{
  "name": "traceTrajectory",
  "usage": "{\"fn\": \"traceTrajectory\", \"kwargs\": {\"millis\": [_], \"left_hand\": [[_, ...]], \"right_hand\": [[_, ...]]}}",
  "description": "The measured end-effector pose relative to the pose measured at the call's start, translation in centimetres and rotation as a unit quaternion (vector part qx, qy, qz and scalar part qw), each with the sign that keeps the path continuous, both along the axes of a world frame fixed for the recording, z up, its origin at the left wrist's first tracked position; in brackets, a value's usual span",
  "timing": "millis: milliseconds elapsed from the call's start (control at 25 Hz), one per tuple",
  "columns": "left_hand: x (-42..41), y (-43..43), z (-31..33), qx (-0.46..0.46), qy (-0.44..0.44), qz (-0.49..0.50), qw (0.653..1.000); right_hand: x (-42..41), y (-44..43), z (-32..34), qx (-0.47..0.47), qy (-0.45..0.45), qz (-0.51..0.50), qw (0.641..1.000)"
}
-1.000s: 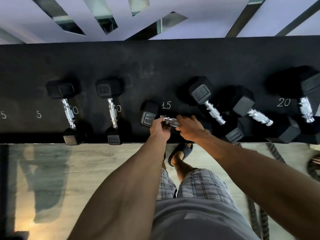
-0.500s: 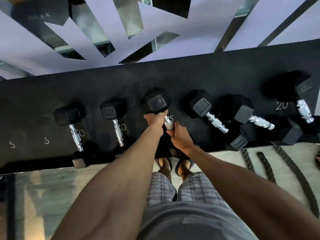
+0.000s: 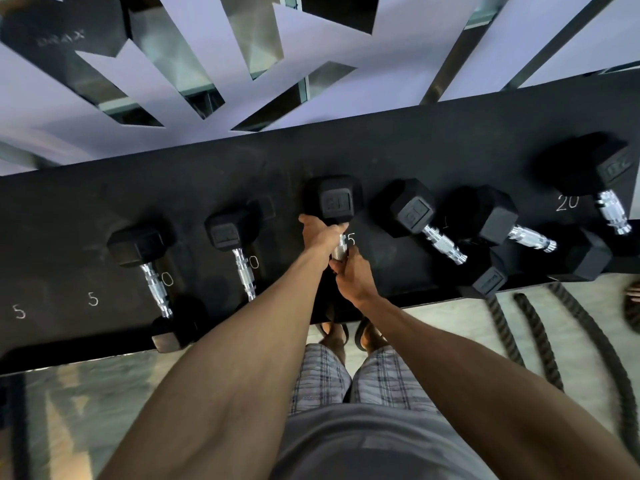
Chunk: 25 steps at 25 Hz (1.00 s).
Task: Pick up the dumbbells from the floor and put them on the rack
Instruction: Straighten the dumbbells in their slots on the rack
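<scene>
the dumbbell (image 3: 335, 216) is gripped at its handle by the left hand (image 3: 320, 235) and right hand (image 3: 351, 275), lying on the rack (image 3: 450, 147), long axis pointed front-to-back.

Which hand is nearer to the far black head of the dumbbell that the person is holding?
Left. The left hand grips the handle right under the far head of the held dumbbell, touching it. The right hand grips lower on the handle, toward the person, apart from that head.
</scene>
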<state>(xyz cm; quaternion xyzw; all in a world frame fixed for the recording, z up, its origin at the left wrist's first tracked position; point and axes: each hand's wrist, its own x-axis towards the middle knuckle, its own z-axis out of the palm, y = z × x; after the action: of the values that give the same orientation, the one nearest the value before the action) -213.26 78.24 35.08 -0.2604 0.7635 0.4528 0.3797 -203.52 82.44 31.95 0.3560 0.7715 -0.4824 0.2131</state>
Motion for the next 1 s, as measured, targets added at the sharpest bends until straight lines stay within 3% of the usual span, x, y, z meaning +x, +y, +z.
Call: {"fn": "traceTrajectory", "kwargs": {"millis": [440,600,720,880,1000], "left_hand": [[1.2,0.7,0.3,-0.030,-0.010,0.019,0.999],[2.4,2.3,0.8,-0.152,-0.016,0.000,0.988],[3.7,4.1,1.4,-0.191,-0.038,0.039,0.980],[6.2,6.7,1.7,-0.170,0.004,0.127,0.977],[8.6,9.7,0.2,-0.083,-0.017,0.179,0.980]], "right_hand": [[0.1,0.7,0.1,0.014,-0.050,0.070,0.996],[1.1,4.5,2.1,0.110,-0.048,0.163,0.979],[3.5,9.6,3.5,0.217,-0.047,0.189,0.957],[5.8,14.9,4.3,0.286,-0.033,0.195,0.938],[7.2,18.3,4.4,0.304,0.000,0.216,0.928]]}}
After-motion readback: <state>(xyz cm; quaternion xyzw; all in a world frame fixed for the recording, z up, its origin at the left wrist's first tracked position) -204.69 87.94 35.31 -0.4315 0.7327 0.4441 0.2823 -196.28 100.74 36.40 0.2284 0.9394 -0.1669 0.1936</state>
